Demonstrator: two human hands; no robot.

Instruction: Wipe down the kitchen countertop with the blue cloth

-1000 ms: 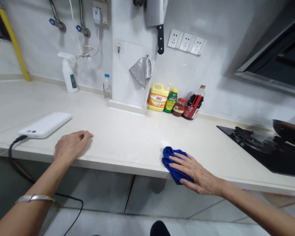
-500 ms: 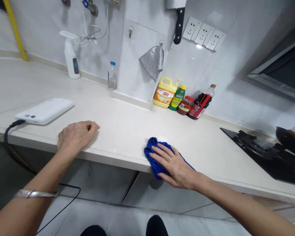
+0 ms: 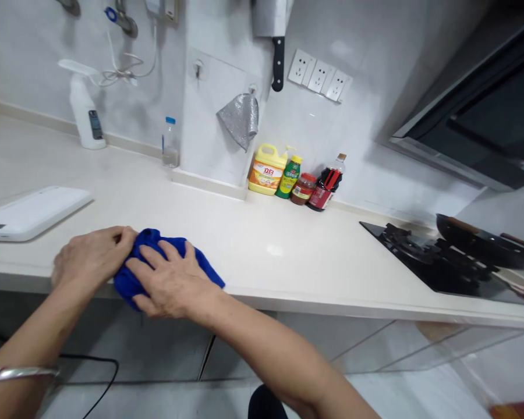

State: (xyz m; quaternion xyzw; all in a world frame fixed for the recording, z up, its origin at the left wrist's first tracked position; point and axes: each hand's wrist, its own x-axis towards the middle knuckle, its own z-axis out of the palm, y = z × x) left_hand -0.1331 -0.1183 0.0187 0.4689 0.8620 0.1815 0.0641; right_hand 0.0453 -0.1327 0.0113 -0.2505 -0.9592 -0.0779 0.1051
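Fingers spread, right hand presses crumpled blue cloth onto long white bench, seemingly for even pressure; left hand curls just beside it, fingertips hidden.

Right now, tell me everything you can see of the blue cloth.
The blue cloth is deep blue and looks like soft fabric. It is bunched in folds at its left end and flatter toward the right, where it tapers to a corner. It lies at the countertop's front edge, its lower left part reaching over it. The right hand rests on it, fingers spread, hiding its middle. The left hand is against or just beside its left end; contact is unclear.
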